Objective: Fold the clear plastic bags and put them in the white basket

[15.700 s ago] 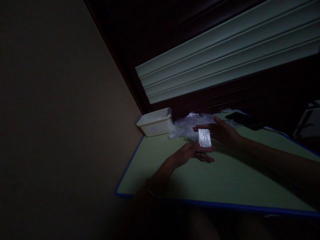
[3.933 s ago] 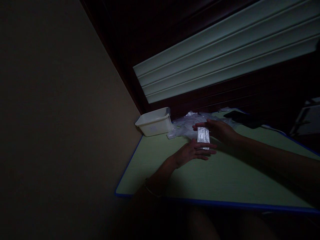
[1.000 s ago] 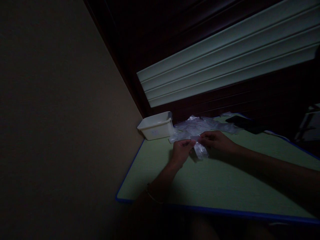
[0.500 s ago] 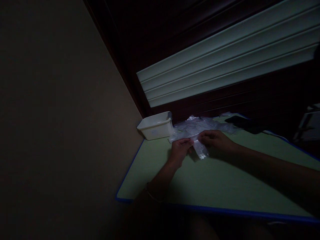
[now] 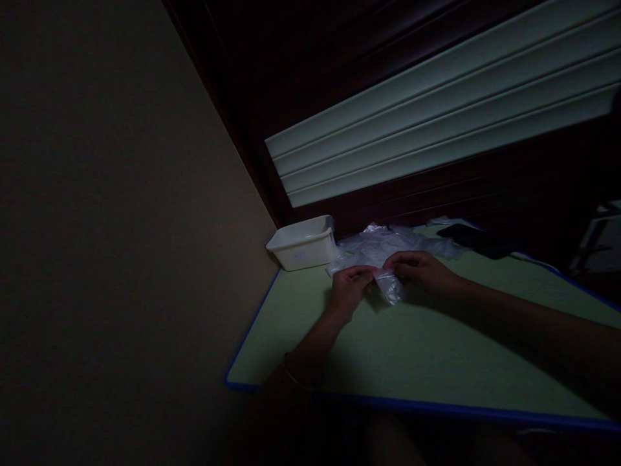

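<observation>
Between my two hands hangs a small clear plastic bag [image 5: 390, 288], its lower part shiny and creased. My left hand [image 5: 350, 290] pinches its upper left edge, and my right hand [image 5: 418, 270] pinches the upper right edge. Just beyond my fingers a loose pile of clear plastic bags [image 5: 402, 242] is spread over the far part of the green tabletop [image 5: 417, 369]. The dim light hides whether anything is inside the held bag.
At the far left corner of the table stands a white plastic tub [image 5: 305, 254], close to the wall [image 5: 145, 259]. A dark flat object [image 5: 478, 241] lies right of the pile. Blue edging [image 5: 412, 406] borders the table, and a dark panel with pale slats rises behind.
The bag between my hands now looks shorter and more bunched, its top edge folded or drawn in. Both hands have stayed in nearly the same place.
</observation>
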Demonstrator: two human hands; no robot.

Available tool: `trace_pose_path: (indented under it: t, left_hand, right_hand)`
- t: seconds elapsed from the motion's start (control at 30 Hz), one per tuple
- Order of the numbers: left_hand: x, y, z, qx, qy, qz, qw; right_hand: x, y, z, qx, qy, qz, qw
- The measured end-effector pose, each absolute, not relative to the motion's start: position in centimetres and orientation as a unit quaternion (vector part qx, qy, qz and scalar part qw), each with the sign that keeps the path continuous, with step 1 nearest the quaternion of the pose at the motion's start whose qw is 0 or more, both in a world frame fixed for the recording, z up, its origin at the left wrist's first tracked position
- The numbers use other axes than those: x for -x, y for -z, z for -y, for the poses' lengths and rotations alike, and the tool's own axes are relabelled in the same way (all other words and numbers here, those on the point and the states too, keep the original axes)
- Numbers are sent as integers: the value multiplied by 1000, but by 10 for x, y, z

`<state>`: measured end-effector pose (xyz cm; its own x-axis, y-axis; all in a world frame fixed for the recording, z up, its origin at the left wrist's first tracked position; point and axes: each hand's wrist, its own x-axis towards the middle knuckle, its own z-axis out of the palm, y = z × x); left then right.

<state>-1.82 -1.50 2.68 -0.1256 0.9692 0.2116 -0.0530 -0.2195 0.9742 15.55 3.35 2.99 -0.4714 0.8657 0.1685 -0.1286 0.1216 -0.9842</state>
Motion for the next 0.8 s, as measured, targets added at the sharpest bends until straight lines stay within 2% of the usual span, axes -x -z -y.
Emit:
trace_pose_path:
  t: [0.3, 0.6, 0.8]
  left_hand:
    - [20, -24, 15, -525, -586, -458, 415]
    - [19, -21, 13, -505, -558, -473, 458]
    - [19, -18, 11, -497, -561, -495, 439]
  right_hand:
    - [-157, -28, -36, 288, -524, 682, 421]
    - [-159, -22, -40, 268, -426, 745, 437]
    - [-158, -23, -40, 285, -449, 723, 441]
